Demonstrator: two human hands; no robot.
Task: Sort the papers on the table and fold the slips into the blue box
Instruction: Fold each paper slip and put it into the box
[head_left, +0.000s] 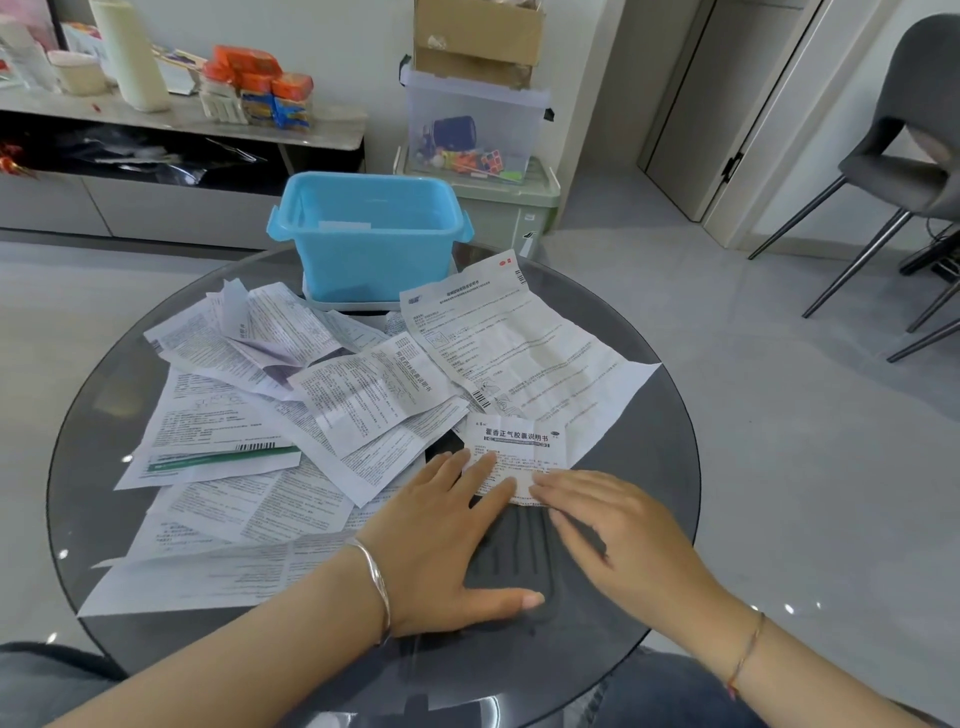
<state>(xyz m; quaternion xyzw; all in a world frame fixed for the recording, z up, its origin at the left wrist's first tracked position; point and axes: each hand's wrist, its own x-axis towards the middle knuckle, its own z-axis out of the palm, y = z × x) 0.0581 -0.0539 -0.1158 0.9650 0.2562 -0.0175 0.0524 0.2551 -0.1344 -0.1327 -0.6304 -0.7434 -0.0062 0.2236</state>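
A small white slip (519, 447) with a bold printed heading lies near the front middle of the round glass table (670, 467). My left hand (457, 525) lies flat with its straight fingertips pressing the slip's lower left part. My right hand (608, 525) rests flat beside it, fingers touching the slip's lower right edge. The blue box (369, 239) stands open at the table's far side on its lid, with one slip inside. A loose pile of printed leaflets (291, 415) covers the left half of the table, and one large creased sheet (519, 343) lies to the right of the box.
Grey chairs (914, 145) stand at the right. Behind the table are a low cabinet (182, 156) with packets and stacked storage bins (478, 140) under a cardboard box. The table's right side shows bare glass.
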